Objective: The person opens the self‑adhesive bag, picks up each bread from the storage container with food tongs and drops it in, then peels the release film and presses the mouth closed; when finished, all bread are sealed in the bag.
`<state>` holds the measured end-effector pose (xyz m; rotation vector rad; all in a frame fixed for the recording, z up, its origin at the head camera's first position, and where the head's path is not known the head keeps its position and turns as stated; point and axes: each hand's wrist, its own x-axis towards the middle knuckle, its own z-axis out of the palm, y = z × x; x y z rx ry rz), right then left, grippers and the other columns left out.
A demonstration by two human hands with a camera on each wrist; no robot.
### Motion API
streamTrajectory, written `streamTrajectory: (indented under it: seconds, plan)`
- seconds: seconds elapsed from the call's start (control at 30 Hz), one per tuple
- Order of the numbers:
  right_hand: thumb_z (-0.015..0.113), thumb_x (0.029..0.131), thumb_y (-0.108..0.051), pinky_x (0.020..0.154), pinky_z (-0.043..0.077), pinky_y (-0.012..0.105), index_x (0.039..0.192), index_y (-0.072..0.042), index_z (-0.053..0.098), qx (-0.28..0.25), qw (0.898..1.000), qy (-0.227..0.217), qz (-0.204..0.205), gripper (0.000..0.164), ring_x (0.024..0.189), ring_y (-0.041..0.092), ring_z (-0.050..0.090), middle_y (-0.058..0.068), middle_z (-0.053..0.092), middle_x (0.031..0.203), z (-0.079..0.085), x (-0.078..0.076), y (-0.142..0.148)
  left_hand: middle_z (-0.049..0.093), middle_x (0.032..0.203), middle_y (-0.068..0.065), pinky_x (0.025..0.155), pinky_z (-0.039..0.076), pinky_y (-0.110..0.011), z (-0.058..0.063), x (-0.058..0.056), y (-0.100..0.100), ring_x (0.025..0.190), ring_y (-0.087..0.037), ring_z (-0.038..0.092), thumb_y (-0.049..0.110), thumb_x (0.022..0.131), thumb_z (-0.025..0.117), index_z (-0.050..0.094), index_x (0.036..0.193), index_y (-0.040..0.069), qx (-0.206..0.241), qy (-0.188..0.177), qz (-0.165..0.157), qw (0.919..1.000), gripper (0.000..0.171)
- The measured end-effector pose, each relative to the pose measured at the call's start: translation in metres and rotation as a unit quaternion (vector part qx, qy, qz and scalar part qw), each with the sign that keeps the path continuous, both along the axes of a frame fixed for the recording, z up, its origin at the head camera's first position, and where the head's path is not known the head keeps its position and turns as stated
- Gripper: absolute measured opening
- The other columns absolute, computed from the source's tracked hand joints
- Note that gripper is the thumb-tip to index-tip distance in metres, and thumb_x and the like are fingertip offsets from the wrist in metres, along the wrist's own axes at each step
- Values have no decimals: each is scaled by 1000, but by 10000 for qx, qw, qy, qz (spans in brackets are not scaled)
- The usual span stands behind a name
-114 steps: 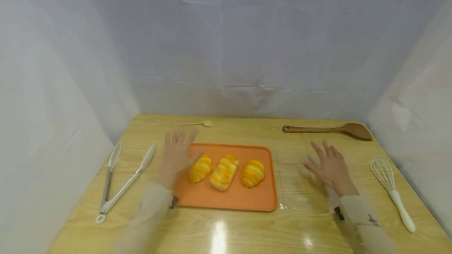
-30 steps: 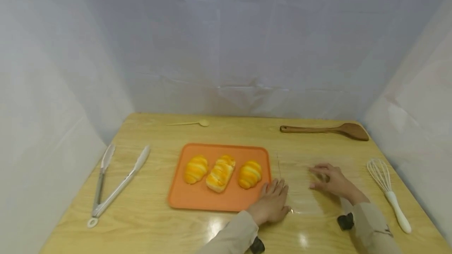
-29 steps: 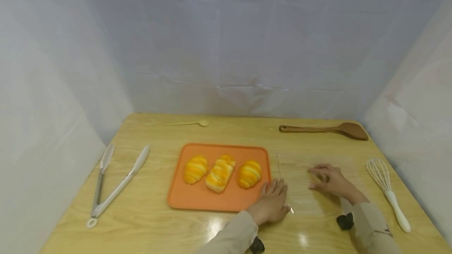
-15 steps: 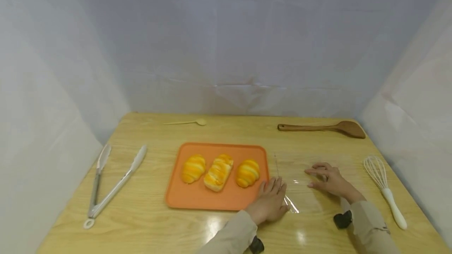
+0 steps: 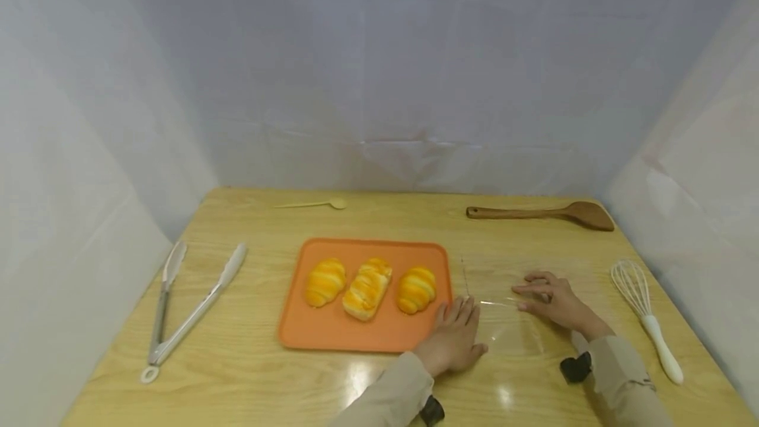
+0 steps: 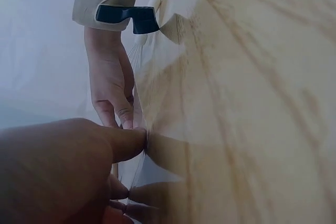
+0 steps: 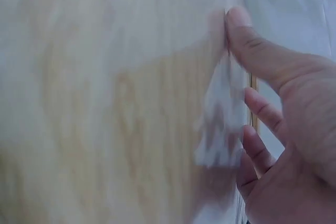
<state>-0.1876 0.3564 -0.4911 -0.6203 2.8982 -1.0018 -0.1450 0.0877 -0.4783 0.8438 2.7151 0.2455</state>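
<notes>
A flat piece of clear plastic film (image 5: 504, 331) lies on the table to the right of the orange tray. My left hand (image 5: 453, 341) is laid palm down over the film's left edge, fingers straight and close to the tray's front right corner. At the film's middle, my right hand (image 5: 554, 302) touches it with thumb and fingertips, which stand apart from each other. A bright crease runs across the film between the two hands. In the right wrist view, the right thumb (image 7: 252, 43) rests on the shiny surface, with the other fingertips below it.
On the orange tray (image 5: 332, 341) sit two croissant-shaped breads (image 5: 325, 282) and a loaf-shaped bread (image 5: 367, 288). Open metal tongs (image 5: 190, 321) lie at left, a small spoon (image 5: 337, 203) and wooden spatula (image 5: 587, 215) along the back, and a whisk (image 5: 658, 335) at right.
Since the oldest frame, my left hand has come from the tray's left side onto the film, and my right hand has lowered onto it. Lately, the film's glints have shifted between the hands.
</notes>
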Motion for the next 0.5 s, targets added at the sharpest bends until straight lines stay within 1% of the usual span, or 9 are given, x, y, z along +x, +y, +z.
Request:
streamTrajectory:
  seconds: [0.07,0.17,0.23,0.3,0.4,0.43,0.5]
  plan:
    - [76,84,-16,84,37,60,115,-7,71,18,9999,105,96,34,113,48,38,26,50,127,0,1,1,19,164,-1,123,18,-41,1,0,0,152,-16,15,48,100,45,26,155,15,-47,-18,-11,10000,67]
    - [77,82,-14,84,34,52,114,-8,72,77,9992,305,232,33,110,43,45,24,52,125,0,2,3,18,164,1,123,17,-41,3,0,0,152,-15,14,46,100,46,25,156,17,-87,-78,-29,9999,66]
    - [77,81,-13,83,34,46,113,-8,72,100,9987,397,291,33,108,41,47,24,53,124,0,2,4,17,164,1,124,17,-41,4,0,0,152,-15,13,44,100,47,24,156,17,-82,-126,-31,9999,66]
    - [77,81,-13,83,32,41,113,-8,73,116,9988,380,272,33,108,40,47,24,54,124,0,1,4,17,164,2,123,17,-41,5,0,-1,152,-15,13,44,100,47,25,156,18,-77,-154,-30,9998,65]
    - [76,82,-15,81,33,37,112,-7,73,99,9995,222,188,31,109,42,44,23,53,125,0,-1,5,18,164,3,123,17,-40,6,0,-1,152,-15,13,44,100,47,25,156,19,-91,-151,-17,9998,64]
    - [76,83,-15,81,34,37,111,-7,74,82,9997,161,167,30,109,42,43,23,53,126,0,-1,6,19,164,3,123,18,-40,6,0,-1,152,-15,14,44,100,47,25,156,19,-95,-150,-16,9998,65]
    - [75,83,-14,78,41,39,110,-7,74,80,9995,236,171,28,110,42,45,23,54,125,-1,-2,6,19,164,3,123,18,-40,7,1,-1,152,-15,14,44,100,48,26,155,19,-102,-132,-21,9999,65]
